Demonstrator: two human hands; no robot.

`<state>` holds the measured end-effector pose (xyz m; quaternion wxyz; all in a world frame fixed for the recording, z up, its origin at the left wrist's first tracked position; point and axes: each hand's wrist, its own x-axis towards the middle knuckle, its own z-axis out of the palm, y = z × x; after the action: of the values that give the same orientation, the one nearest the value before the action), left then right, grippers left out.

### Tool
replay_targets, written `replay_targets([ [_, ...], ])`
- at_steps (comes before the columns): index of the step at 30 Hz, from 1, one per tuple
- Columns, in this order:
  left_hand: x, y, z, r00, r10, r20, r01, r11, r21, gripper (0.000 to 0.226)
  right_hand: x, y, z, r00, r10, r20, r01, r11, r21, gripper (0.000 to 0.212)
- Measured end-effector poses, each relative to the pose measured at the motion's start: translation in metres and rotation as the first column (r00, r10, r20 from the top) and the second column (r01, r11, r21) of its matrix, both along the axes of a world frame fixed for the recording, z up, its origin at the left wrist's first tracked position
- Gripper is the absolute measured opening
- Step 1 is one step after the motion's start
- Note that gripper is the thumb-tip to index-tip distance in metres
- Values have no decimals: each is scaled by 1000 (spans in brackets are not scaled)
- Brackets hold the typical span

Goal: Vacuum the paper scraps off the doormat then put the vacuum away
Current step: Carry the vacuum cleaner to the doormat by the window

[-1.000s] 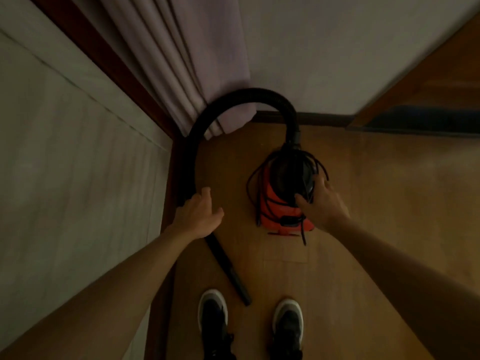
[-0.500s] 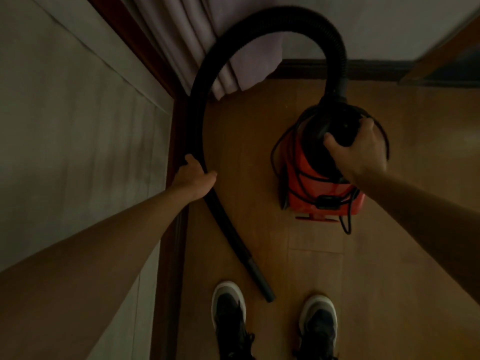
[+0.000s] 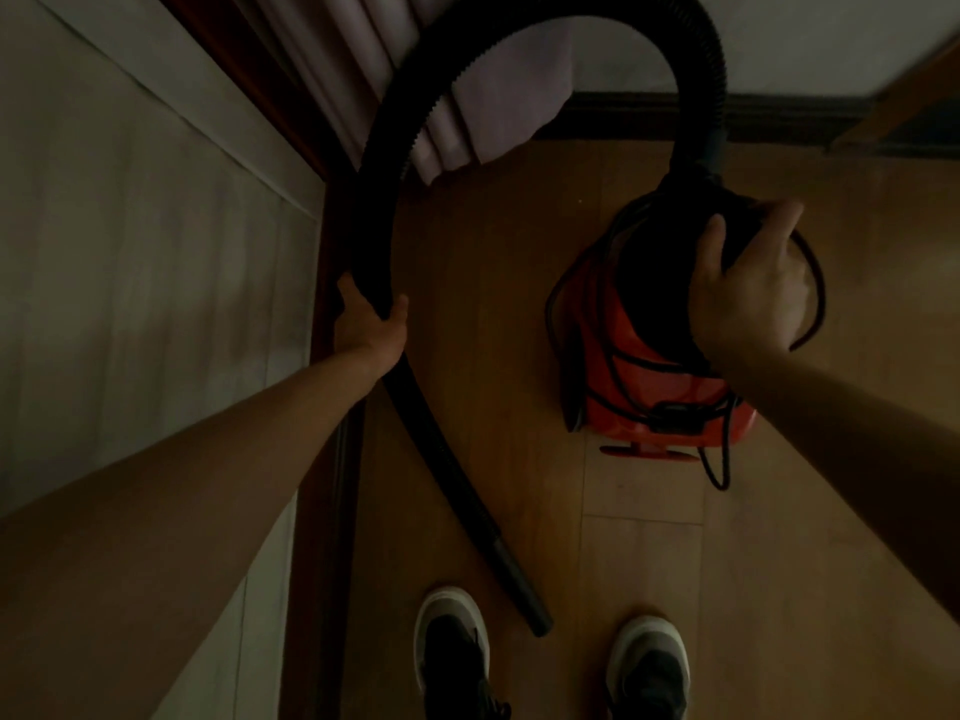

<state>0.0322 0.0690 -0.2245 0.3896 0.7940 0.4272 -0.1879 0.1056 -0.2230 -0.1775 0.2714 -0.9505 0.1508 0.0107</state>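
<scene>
A red canister vacuum (image 3: pixel 670 402) with a black top stands on the wooden floor, its black cord wound around the body. My right hand (image 3: pixel 748 293) grips the black top of the vacuum. A black ribbed hose (image 3: pixel 395 148) arcs from the top of the vacuum up, over to the left and down, ending in a nozzle (image 3: pixel 524 589) near my shoes. My left hand (image 3: pixel 369 324) is closed around the hose partway down its left side. No doormat or paper scraps are in view.
A pale wall panel (image 3: pixel 156 252) with a dark wooden frame (image 3: pixel 332 459) runs along the left. A pinkish curtain (image 3: pixel 415 85) hangs in the corner behind the hose. A dark skirting board (image 3: pixel 779 116) lines the far wall. My two shoes (image 3: pixel 452 652) stand at the bottom.
The view has closed in on the vacuum and hose. My left hand has gone from resting on the hose to gripping it. My right hand stays on the vacuum's top.
</scene>
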Motion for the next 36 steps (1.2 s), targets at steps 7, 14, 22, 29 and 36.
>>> replay_targets([
  [7, -4, -6, -10, 994, 70, 84, -73, 997, 33, 59, 5, 4, -4, 998, 54, -16, -54, 999, -7, 50],
  [14, -20, -5, 10, 977, 29, 211, -41, 998, 52, 55, 4, 5, 10, 994, 68, -81, -60, 993, 100, 48],
  [22, -33, -4, 48, 927, 86, 366, -83, 996, -24, 44, -6, 7, 28, 989, 96, -116, -70, 975, 211, 37],
  [29, -40, -14, 112, 912, 99, 399, -93, 995, -35, 39, -17, 2, 85, 990, 104, -97, -80, 971, 225, 34],
  [36, -41, -39, 203, 887, 75, 456, -68, 997, -31, 45, -19, -19, 187, 997, 72, -35, -62, 971, 229, 28],
])
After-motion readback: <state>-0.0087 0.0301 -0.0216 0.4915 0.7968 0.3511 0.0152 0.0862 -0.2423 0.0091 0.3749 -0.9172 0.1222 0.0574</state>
